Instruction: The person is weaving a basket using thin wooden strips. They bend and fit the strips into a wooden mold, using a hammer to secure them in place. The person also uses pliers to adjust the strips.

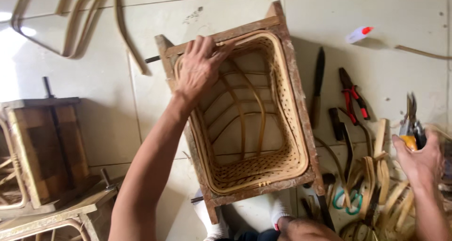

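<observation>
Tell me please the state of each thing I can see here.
Woven basket: unfinished, seated inside the wooden frame.
Left hand: pressing on the basket rim at the far corner.
Right hand: closed on the cutters.
Red-handled pliers: lying on the floor.
Knife: lying beside the frame.

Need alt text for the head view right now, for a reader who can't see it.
Seen from above, the left hand presses on the far rim of a woven rattan basket seated inside a worn wooden frame on a tiled floor. The right hand holds orange-handled cutters over rattan strips, with a knife and red pliers lying between.
</observation>
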